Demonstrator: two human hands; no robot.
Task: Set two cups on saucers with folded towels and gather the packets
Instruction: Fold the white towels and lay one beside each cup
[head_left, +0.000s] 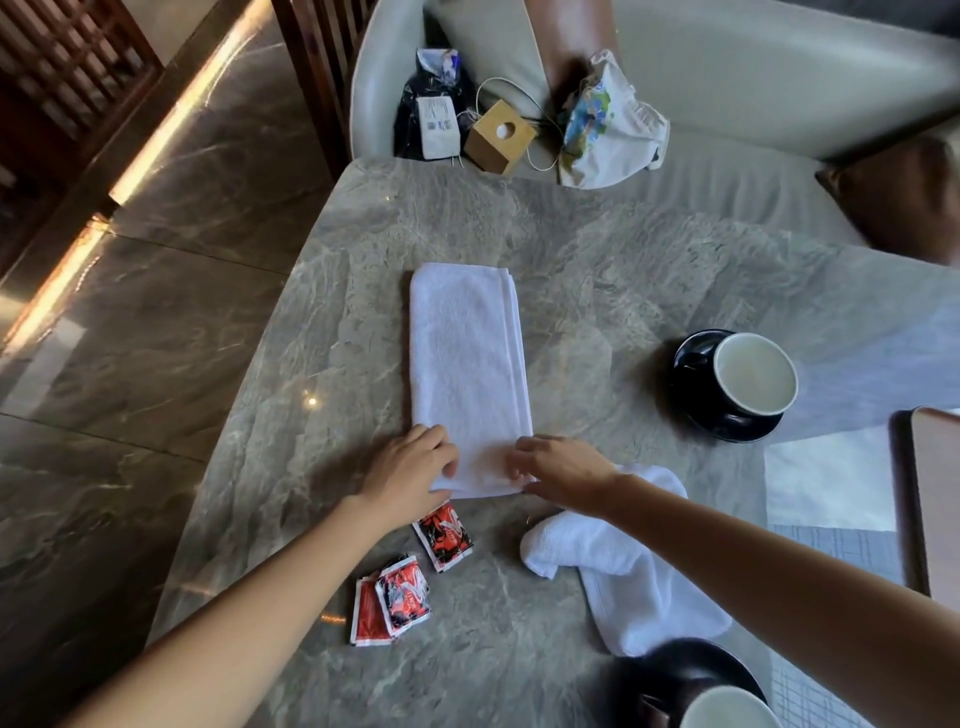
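Observation:
A white towel, folded into a long strip, lies flat in the middle of the grey marble table. My left hand and my right hand pinch its two near corners. A second white towel lies crumpled under my right forearm. One red-and-black packet rests just behind my left wrist, and two more packets overlap nearer to me. A cup with a pale inside stands on a black saucer at the right. Another cup on a black saucer shows at the bottom edge.
Beyond the table's far edge a pale sofa holds a wooden tissue box, a black bag, a printed cloth bag and a brown cushion. A wooden tray edge and a white napkin lie at the right.

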